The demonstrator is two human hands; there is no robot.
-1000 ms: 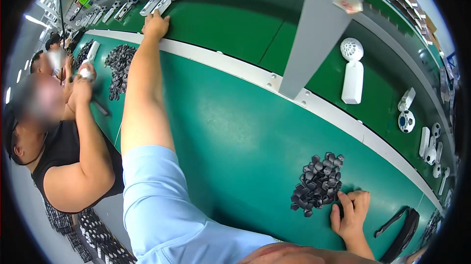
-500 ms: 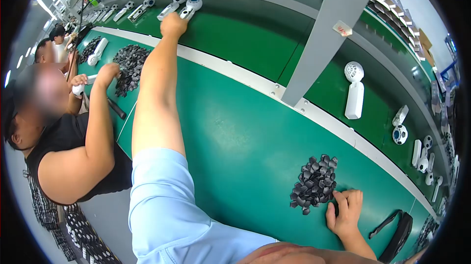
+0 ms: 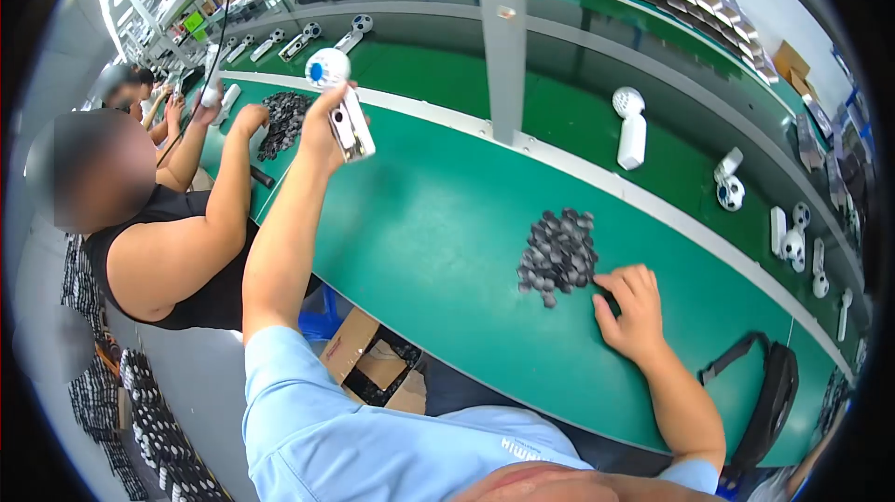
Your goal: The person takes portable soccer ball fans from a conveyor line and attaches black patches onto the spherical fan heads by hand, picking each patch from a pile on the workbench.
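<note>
1. White device (a ball head with a round blue spot, joined to a slim body) shows in the head view, raised in the air in front of the far edge of the table, toward its left corner. It tilts, ball end uppermost, with the inner parts of the body facing the camera.
2. Left hand grasps this device, fingers around the place where head and body meet (some fingertips are hidden behind it).
3. Right hand has its grip released: the fingers are loosely bent, with thumb and forefinger apart. The hand is over the table's right half, forefinger just beside a heap of black pieces (whether it touches them, I cannot tell).
4. That heap lies about midway between the table's far and near edges.
5. Black pouch lies with its strap toward the table's near right corner.
6. Green belt runs beyond the far edge, where a grey post stands. A second white device lies on the belt to the right of the post, with others further right.
7. Co-worker in a black top is at the left, one hand at a second heap.
</note>
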